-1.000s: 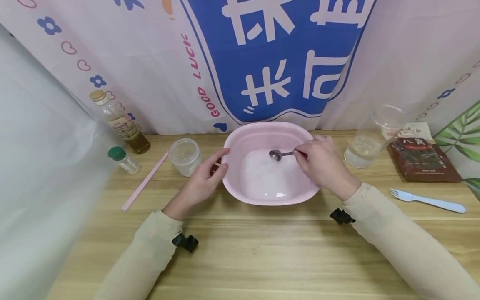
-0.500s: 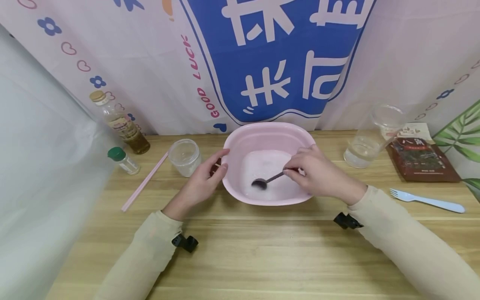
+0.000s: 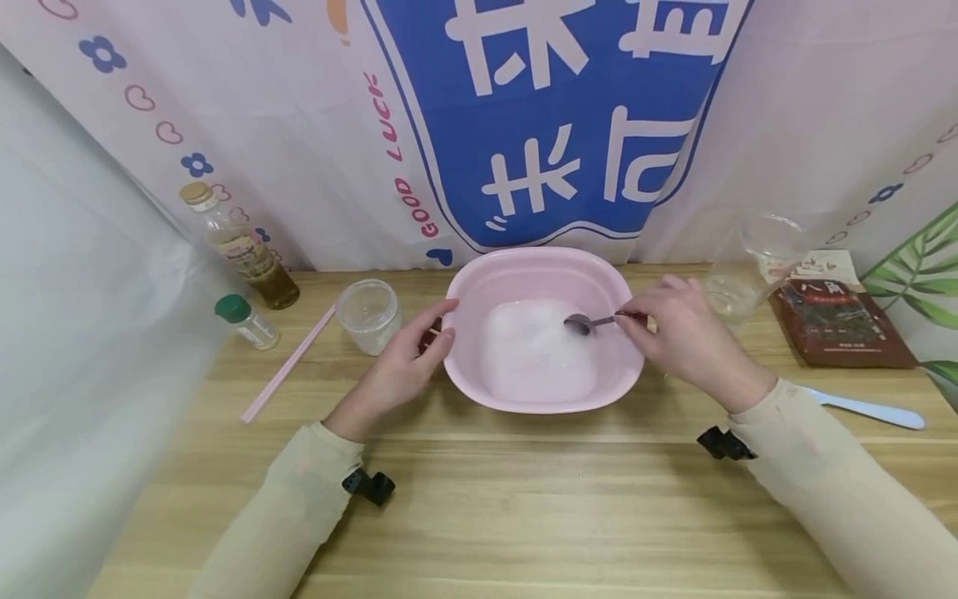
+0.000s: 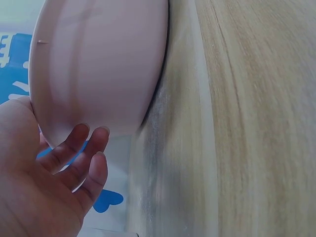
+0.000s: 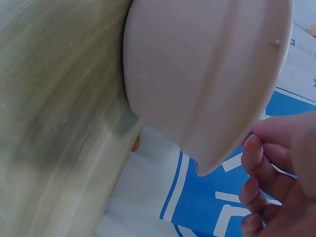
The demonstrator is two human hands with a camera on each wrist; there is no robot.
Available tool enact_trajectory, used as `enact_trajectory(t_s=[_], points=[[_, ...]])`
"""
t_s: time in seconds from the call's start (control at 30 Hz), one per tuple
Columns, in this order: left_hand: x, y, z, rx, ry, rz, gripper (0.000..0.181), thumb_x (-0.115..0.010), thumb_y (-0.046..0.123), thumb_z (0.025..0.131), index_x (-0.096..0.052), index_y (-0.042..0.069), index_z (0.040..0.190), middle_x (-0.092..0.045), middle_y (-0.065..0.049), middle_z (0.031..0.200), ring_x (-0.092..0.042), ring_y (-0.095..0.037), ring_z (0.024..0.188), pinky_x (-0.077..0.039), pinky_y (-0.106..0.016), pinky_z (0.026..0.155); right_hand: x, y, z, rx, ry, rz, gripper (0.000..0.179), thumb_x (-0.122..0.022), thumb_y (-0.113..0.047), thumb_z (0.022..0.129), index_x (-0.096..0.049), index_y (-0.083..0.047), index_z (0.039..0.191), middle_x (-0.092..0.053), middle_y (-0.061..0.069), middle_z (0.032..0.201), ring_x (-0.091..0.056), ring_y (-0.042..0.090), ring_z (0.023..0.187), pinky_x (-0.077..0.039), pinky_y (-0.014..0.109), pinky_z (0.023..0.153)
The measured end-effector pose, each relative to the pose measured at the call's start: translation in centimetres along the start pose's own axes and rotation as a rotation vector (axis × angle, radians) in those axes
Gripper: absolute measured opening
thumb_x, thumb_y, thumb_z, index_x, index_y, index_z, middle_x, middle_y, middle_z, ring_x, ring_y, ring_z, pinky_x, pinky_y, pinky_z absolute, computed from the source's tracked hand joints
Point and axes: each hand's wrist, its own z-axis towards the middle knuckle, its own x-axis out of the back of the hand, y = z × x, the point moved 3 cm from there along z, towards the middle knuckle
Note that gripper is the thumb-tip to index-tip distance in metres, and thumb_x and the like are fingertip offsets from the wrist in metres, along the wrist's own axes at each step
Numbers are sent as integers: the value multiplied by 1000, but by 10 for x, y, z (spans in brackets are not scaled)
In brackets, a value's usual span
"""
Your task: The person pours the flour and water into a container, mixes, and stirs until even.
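In the head view a pink basin [image 3: 542, 279] stands on the wooden table with whitish liquid covering its bottom. My left hand [image 3: 397, 366] holds its left side, thumb at the rim and the other fingers against the outer wall, as the left wrist view shows. My right hand [image 3: 684, 341] pinches the dark handle of a small spoon [image 3: 578, 325] over the basin's right side. The spoon's bowl overlaps the liquid's right edge. From the right wrist, the basin's outer wall [image 5: 197, 74] hides the spoon's bowl. A dark red item shows partly behind my left fingers.
Left of the basin stand a clear jar [image 3: 368, 316], a green-capped shaker [image 3: 247, 322] and an oil bottle [image 3: 258, 266], with pink chopsticks [image 3: 288, 366] lying between. To the right are a clear pitcher [image 3: 756, 249], a brown packet [image 3: 841, 329] and a light blue fork [image 3: 871, 408].
The spoon swept from the back of the basin to its front left, then to its right side. My right hand has moved right, now covering the fork's tines. The left hand stays put.
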Motion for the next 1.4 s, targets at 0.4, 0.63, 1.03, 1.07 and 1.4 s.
enact_trajectory(t_s=[0.4,0.63,1.03,1.07,1.4], points=[[-1,3,0,5,4,-3,49,-52,23,114,-49,9,161,-68,-21,125,-67,-28,102,-58,-32,87,-18,-16,7,45,-112,227,7,-81,-9,95,-87,-10,99,-80,1,93,-57,21,98,-44,39,87],[-3,3,0,5,2,-7,50,-53,23,114,-49,9,161,-69,-22,125,-67,-29,103,-58,-33,87,-31,-22,22,45,-37,69,8,-82,-14,96,-87,-10,101,-81,7,93,-55,30,98,-40,50,93],[-4,4,0,14,0,-9,49,-52,23,114,-49,9,161,-68,-21,125,-66,-30,103,-58,-33,87,-2,3,16,8,-83,-36,11,-76,-9,98,-84,-4,104,-81,17,107,-58,34,100,-44,49,89],[-4,3,0,14,1,-12,49,-52,23,114,-49,9,161,-68,-21,125,-66,-29,102,-57,-32,86,0,4,14,19,-96,-15,11,-76,-8,98,-84,-5,104,-81,16,108,-58,33,100,-44,49,89],[-2,2,-1,19,10,-16,50,-53,24,114,-49,7,161,-68,-20,125,-65,-26,99,-56,-27,82,-16,-13,14,104,-177,161,6,-81,-11,96,-86,-10,99,-79,2,96,-62,27,105,-47,49,96]])
